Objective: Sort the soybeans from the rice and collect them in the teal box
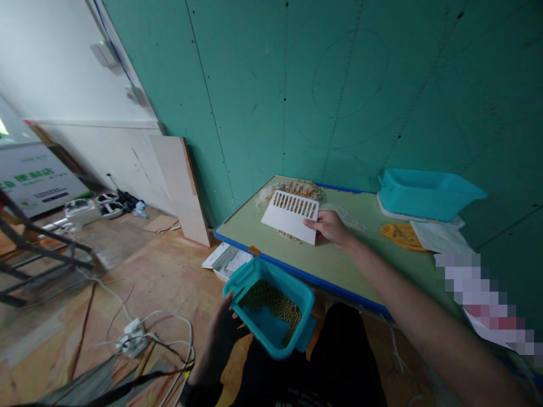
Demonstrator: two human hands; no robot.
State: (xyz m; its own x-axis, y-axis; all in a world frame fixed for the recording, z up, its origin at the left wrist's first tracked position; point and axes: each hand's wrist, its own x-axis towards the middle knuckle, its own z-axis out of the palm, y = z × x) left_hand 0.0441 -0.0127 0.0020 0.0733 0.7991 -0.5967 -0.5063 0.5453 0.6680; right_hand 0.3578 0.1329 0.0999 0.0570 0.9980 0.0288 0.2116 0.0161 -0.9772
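Observation:
My right hand grips the right edge of a white slotted plate, which is tilted over the table. Tan beans lie heaped behind the plate, and a few more show at its front edge. Pale grains are spread to the right. Below the table's front edge, my left hand holds a teal plastic bin by its left side. Inside the bin are dark green beans and tan beans, gathered along the back and right.
Another teal bin stands at the table's right, near a yellow cloth and white sheets. A green wall rises behind. On the floor at left are a power strip with cables, a leaning board and a metal frame.

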